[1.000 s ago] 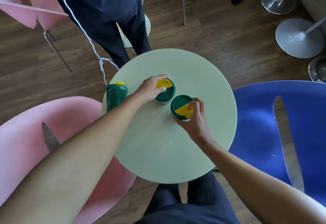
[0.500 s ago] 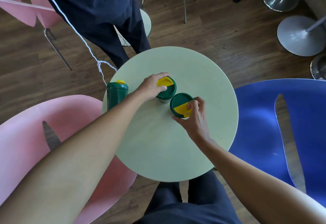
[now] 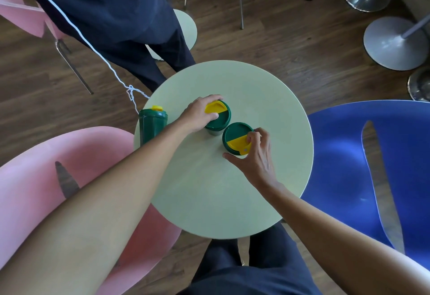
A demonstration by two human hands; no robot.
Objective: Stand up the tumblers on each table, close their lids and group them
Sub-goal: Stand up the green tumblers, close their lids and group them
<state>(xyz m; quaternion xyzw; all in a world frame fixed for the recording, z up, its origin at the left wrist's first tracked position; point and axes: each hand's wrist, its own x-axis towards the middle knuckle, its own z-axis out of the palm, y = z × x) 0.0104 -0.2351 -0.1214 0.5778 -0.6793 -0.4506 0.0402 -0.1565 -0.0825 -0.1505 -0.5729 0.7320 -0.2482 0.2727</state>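
Three green tumblers with yellow lid flaps stand upright on a round pale green table. My left hand grips the middle tumbler from the left, thumb on its yellow flap. My right hand holds the right tumbler close beside it, fingers on the flap's near right edge and thumb at the rim. The two lids sit a small gap apart. A third tumbler stands alone at the table's left edge, partly behind my left forearm.
A person in dark clothes stands at the table's far left, a white cord hanging down. A pink chair is at the left, a blue chair at the right. Metal pedestal bases stand far right.
The two held tumblers have moved slightly nearer each other. My right thumb has shifted to the near rim of the right tumbler. The third tumbler has not moved.
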